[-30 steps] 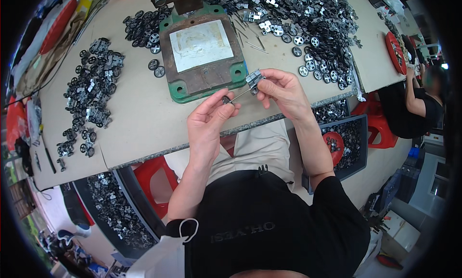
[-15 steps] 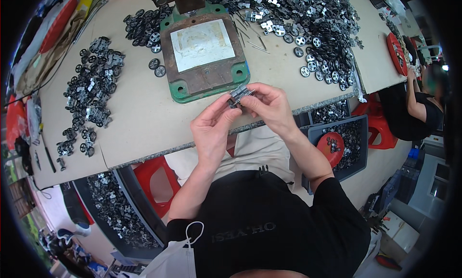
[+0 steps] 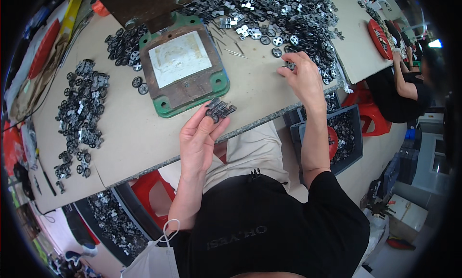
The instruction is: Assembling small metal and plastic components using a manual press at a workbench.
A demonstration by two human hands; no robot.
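Note:
My left hand pinches a small dark toy-car chassis with wheels between thumb and fingers, just above the table's front edge. A thin metal pin seems to stick out of it. My right hand is over the near edge of the pile of small black wheels, thumb and forefinger curved apart. One wheel with a silver hub shows between these fingertips; I cannot see them gripping it. Several more loose wheels lie just beyond.
A green-based press with a white plate stands on the table. Finished-looking chassis are heaped at the left, loose metal pins near the pile. Below the edge are grey bins of parts and red stools. Another person sits at the far right.
My right hand has left the chassis and moved right and away from me to the wheels. The chassis stays in my left hand, which has shifted slightly left. The whole view has shifted too.

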